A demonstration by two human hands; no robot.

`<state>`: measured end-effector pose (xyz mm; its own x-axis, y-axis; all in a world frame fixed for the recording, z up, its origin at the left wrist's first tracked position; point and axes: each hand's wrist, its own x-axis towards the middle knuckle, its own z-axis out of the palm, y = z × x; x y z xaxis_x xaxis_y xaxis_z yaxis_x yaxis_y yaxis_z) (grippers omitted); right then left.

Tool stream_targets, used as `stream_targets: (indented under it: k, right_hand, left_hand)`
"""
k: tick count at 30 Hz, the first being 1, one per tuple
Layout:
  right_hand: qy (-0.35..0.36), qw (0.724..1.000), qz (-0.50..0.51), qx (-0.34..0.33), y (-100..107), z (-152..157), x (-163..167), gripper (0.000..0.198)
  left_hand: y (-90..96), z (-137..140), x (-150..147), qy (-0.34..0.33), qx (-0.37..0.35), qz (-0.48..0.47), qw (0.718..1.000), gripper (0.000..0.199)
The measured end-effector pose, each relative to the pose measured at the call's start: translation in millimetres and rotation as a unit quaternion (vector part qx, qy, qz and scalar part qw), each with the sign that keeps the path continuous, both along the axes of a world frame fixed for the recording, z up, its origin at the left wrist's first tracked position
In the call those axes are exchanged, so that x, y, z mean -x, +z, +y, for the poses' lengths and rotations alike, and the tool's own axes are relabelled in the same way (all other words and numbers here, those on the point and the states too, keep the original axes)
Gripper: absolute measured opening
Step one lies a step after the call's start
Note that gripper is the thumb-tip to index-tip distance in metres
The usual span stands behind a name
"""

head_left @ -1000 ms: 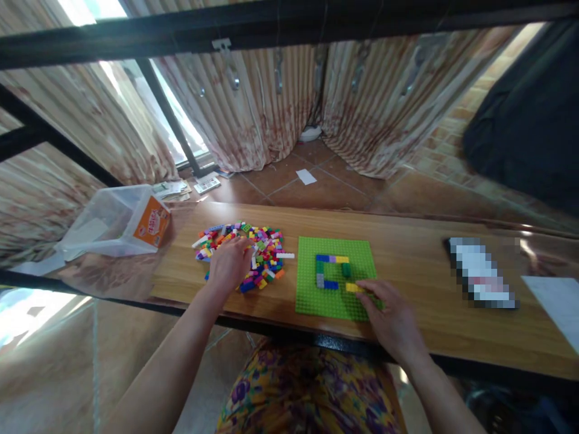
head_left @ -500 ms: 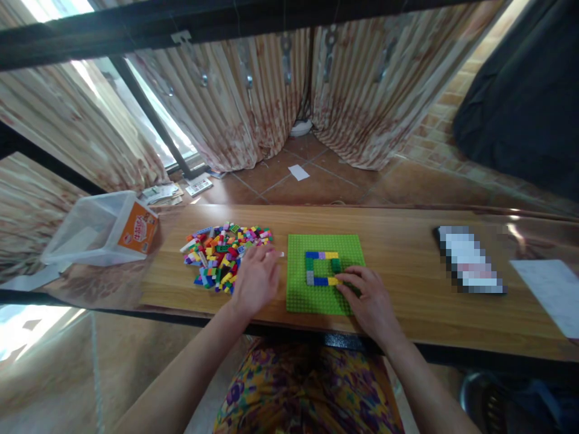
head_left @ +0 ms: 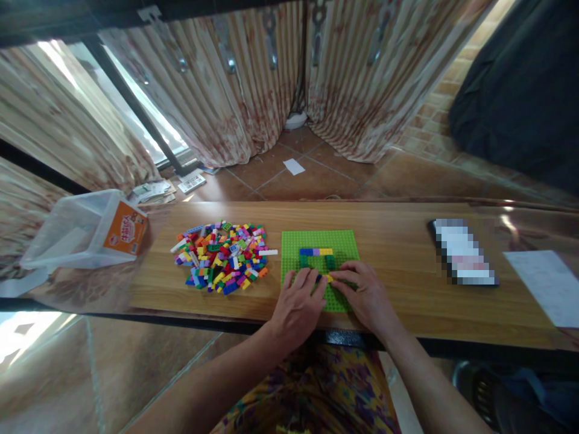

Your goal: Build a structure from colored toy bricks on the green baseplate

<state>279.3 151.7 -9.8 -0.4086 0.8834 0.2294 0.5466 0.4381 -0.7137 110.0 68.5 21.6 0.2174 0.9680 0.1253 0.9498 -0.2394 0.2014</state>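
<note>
The right hand (head_left: 367,294) pinches a yellow brick (head_left: 329,278), probably light, rigid, best held by its sides; the left hand (head_left: 296,306), nearby, hides its grip.

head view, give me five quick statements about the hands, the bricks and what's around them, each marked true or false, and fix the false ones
1. The left hand and right hand are both at the green baseplate. True.
2. The pile of loose bricks lies right of the baseplate. False: it lies to the left.
3. The right hand's fingertips are at a yellow brick. True.
4. The label on the plastic box is blue. False: it is mainly orange.
5. The back row of bricks on the baseplate runs blue, purple, yellow from left to right. True.
</note>
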Motion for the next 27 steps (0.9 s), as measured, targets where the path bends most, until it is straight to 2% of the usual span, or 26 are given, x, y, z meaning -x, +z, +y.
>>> stream_targets:
  k: [8,20,24,27]
  right_hand:
    - [0.007,1.0,0.001,0.02,3,1,-1,0.018]
    - [0.027,0.997,-0.046,0.058,11,11,3,0.013]
    - [0.011,0.999,-0.016,0.037,6,8,2,0.017]
    - [-0.001,0.998,0.029,0.047,4,7,-5,0.025]
  left_hand:
    - [-7.4,-1,-7,0.007,-0.008,0.034,0.999,0.037]
    - [-5.4,4,-13,-0.002,0.012,0.062,0.998,0.037]
    - [-1.9,5,-14,0.01,0.006,0.038,0.999,0.034]
    - [1.1,3,-14,0.014,0.001,0.024,1.0,0.036]
